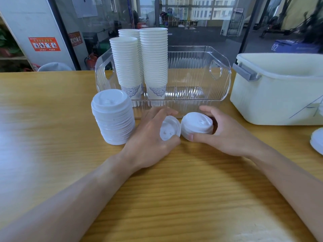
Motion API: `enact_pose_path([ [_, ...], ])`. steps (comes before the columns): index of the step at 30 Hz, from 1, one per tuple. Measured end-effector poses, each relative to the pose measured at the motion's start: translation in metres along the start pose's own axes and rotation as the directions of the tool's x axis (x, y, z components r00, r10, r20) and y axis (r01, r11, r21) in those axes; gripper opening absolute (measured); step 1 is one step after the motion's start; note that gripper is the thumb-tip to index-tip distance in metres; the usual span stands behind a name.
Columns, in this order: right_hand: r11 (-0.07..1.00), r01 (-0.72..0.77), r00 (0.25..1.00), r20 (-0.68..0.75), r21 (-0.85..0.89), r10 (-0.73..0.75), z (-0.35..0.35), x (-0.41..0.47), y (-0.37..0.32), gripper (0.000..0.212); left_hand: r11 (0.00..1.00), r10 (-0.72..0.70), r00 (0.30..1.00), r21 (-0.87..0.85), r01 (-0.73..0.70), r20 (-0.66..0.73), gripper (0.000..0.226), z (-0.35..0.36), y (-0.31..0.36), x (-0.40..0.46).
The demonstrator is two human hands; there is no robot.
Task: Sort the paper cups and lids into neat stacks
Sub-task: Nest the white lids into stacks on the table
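Cups mostly done: three tall cup stacks stand upright in the clear bin, and a tall lid stack stands on the table just left of the hands. Left hand grips a single lid tilted on edge, top face toward the camera; right hand curls around a short lid pile, dome up, axis near vertical. These still need joining the tall stack, and more lids at the right edge, possibly others in the white tub, remain.

White lids, white cups with blue ornament, clear ribbed bin, cream tub, yellow wood-grain table.
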State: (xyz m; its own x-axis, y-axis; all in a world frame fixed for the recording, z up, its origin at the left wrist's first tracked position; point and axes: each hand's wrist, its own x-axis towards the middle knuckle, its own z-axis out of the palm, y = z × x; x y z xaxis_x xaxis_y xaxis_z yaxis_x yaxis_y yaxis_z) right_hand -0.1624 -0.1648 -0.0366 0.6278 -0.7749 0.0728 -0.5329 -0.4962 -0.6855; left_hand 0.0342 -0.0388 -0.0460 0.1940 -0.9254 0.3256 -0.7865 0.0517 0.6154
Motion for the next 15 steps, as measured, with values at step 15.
enact_pose_path([
  [15, 0.996, 0.01, 0.987, -0.156, -0.092, -0.025, 0.017, 0.0, 0.0, 0.088, 0.997, -0.067, 0.997, 0.028, 0.065, 0.046, 0.072, -0.005, 0.006, -0.004],
])
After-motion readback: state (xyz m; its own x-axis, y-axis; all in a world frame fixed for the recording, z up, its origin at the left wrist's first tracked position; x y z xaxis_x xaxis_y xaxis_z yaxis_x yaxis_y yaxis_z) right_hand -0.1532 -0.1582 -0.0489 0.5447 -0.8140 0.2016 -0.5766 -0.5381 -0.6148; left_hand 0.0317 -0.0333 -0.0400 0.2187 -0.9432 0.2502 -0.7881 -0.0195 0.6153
